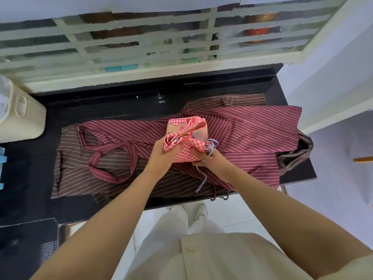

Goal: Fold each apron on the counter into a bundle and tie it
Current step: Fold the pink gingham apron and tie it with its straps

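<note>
A small pink checked apron bundle (186, 130) is held above the middle of the black counter (105, 110). My left hand (161, 152) grips a pink checked strap at the bundle's left side. My right hand (205, 157) grips the other strap end on the right, with a blue-and-white striped cord (202, 179) hanging from it. Under the bundle lie a maroon striped apron (248, 126) spread flat and a brown striped apron (76, 158) beneath it on the left. The maroon apron's strap loops (105, 156) lie on the brown cloth.
A cream container (22, 116) stands at the counter's left end. A brown striped cloth (296, 154) is bunched at the right edge. A louvred window (161, 41) runs behind the counter. White wall closes the right side; white floor shows below the front edge.
</note>
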